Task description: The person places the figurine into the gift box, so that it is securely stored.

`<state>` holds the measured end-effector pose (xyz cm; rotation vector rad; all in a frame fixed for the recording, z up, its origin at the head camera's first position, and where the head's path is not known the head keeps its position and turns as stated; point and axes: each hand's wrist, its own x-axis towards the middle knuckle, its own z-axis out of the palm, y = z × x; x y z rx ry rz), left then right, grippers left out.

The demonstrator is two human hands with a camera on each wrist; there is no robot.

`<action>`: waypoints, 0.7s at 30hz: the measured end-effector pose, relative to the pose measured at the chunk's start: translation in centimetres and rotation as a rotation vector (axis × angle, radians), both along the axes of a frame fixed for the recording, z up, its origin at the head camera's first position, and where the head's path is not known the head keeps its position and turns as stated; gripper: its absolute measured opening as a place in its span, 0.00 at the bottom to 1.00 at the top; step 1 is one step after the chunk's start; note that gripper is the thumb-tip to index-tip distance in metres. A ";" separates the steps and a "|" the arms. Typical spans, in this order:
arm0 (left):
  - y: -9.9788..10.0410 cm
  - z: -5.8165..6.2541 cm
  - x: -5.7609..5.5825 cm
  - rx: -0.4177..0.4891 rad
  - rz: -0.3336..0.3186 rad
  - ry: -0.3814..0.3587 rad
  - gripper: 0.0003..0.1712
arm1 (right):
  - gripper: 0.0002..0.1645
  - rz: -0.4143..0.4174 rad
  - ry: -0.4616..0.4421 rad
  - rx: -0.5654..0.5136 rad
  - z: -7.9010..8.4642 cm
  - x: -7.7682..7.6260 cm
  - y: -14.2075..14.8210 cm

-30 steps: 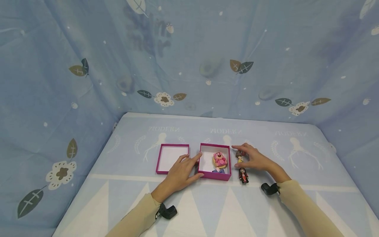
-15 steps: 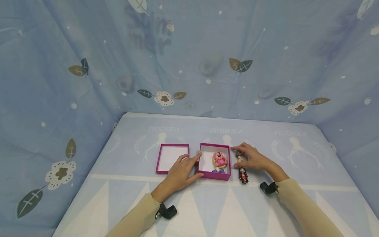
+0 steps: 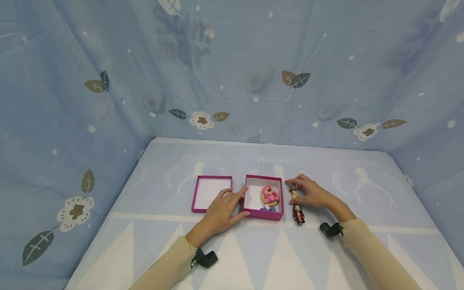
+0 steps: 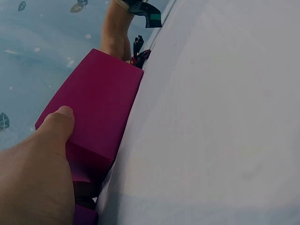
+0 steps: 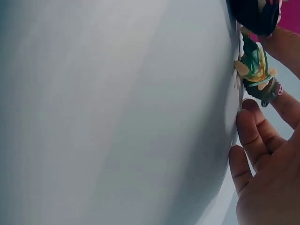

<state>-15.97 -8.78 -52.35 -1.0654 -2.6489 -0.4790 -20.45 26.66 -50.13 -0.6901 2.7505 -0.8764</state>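
Observation:
In the head view my left hand [image 3: 221, 211] holds the near left corner of a magenta box [image 3: 264, 214]. Its thumb [image 4: 63, 119] lies against the box's front wall in the left wrist view. Inside the box are a pink bear figurine [image 3: 270, 195] and a small blue figure [image 3: 268, 208], partly hidden by the front wall. To the right of the box, my right hand [image 3: 311, 193] has thumb and index finger at the two ends of a yellow-dressed doll figurine [image 5: 257, 63]. A dark-haired doll figurine in red and black [image 3: 299, 214] lies just nearer.
The shallow magenta-rimmed lid [image 3: 203, 210], white inside, lies left of the box, partly behind my left hand. Patterned cloth covers the table [image 3: 235, 262]. Blue fabric walls [image 3: 232, 88] rise behind it and at both sides.
My right hand has shifted very slightly to the right at the yellow-dressed doll figurine. The left hand, the box and the lid stay where they were.

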 end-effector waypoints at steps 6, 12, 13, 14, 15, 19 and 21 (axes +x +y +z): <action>0.1 0.2 0.1 -0.021 0.011 -0.006 0.46 | 0.45 0.004 0.001 -0.022 0.1 0.1 0.6; 0.2 0.3 0.1 -0.012 0.009 0.000 0.46 | 0.43 -0.026 0.014 -0.012 0.2 0.3 1.0; 0.1 0.3 0.1 -0.011 0.009 0.003 0.46 | 0.42 -0.030 0.016 -0.009 0.2 0.3 1.0; 0.1 0.3 0.1 -0.008 0.007 0.006 0.46 | 0.42 -0.035 0.015 -0.008 0.2 0.3 1.1; 0.1 0.3 0.1 -0.006 0.006 0.009 0.46 | 0.42 -0.039 0.016 -0.010 0.1 0.3 1.1; 0.2 0.3 0.1 -0.008 0.004 0.017 0.46 | 0.43 -0.050 0.021 -0.019 0.2 0.3 1.3; 0.2 0.3 0.1 -0.007 0.003 0.017 0.46 | 0.42 -0.058 0.023 -0.023 0.2 0.3 1.4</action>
